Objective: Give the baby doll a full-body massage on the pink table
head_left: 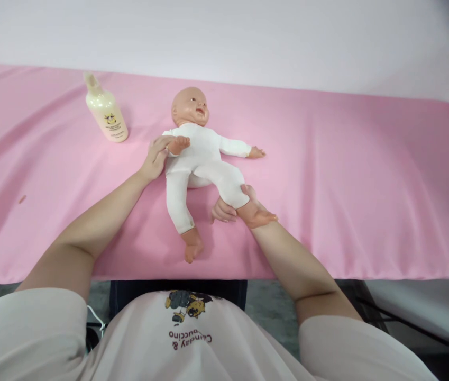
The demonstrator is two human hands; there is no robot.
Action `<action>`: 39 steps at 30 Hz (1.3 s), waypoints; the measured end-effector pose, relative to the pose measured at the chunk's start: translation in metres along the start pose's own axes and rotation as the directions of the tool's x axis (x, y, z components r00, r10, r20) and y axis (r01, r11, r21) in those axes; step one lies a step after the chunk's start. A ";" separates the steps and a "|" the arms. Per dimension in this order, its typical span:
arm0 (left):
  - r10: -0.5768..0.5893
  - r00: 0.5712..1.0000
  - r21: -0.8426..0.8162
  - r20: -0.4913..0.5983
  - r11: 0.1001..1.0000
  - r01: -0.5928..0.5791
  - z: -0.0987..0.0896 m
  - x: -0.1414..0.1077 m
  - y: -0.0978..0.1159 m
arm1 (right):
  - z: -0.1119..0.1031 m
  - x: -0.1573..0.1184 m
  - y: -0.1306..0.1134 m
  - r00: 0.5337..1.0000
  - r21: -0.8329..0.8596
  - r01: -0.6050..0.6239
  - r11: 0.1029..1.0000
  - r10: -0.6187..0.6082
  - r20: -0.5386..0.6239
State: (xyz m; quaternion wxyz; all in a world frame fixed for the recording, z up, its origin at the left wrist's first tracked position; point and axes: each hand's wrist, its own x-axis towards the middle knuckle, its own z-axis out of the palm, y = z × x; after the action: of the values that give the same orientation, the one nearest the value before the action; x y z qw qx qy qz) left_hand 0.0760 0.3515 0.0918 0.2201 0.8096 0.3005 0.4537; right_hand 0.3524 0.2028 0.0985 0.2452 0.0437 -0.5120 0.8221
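Note:
A baby doll (198,145) with a bald head and a white cloth body lies on its back on a pink-covered table, head away from me. My left hand (156,157) is at the doll's arm on the left, its fingers around the sleeve near the small plastic hand and partly hidden by it. Under the doll's bent leg on the right, my right hand (224,210) grips from below, thumb showing by the knee and fingers curled beneath. The doll's other arm and other leg rest on the cloth.
A cream-coloured pump bottle (107,114) with a cow picture lies or stands left of the doll. A small orange-brown piece (22,199) is at far left. The pink cloth (359,196) has a few folds, and its front edge is close to my body.

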 end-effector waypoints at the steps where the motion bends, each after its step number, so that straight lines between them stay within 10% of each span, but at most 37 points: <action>1: 0.013 1.000 0.014 0.016 1.000 -0.014 -0.001 0.000 0.003 | 0.000 0.001 -0.001 0.998 -0.005 -0.009 1.000 0.009 -0.068; 5: 0.023 0.999 0.059 0.035 0.998 -0.025 -0.001 0.000 0.009 | 0.002 0.001 -0.003 0.939 -0.012 -0.108 0.994 0.098 -0.331; 12: 0.032 0.999 0.055 0.034 0.998 -0.034 -0.001 0.000 0.008 | -0.003 0.002 -0.002 0.889 0.001 -0.145 0.989 0.131 -0.439; 24: -0.208 0.969 -0.160 -0.137 0.970 0.186 0.004 0.002 -0.014 | 0.012 -0.003 0.000 0.967 -0.046 -0.077 0.996 0.063 -0.245; 33: -0.334 0.924 -0.378 -0.185 0.892 0.247 0.007 0.008 -0.024 | 0.032 -0.003 -0.005 0.869 0.023 -0.316 0.949 0.299 -0.394; 39: -0.396 0.893 -0.443 -0.214 0.854 0.273 0.010 0.011 -0.042 | 0.031 -0.001 -0.005 0.896 0.047 -0.314 0.948 0.313 -0.315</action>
State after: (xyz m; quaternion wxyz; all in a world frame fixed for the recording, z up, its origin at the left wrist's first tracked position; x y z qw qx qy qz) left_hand 0.0774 0.3887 0.0674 0.4099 0.6037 0.3683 0.5761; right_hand 0.3496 0.1779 0.1166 0.1890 -0.1730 -0.4680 0.8458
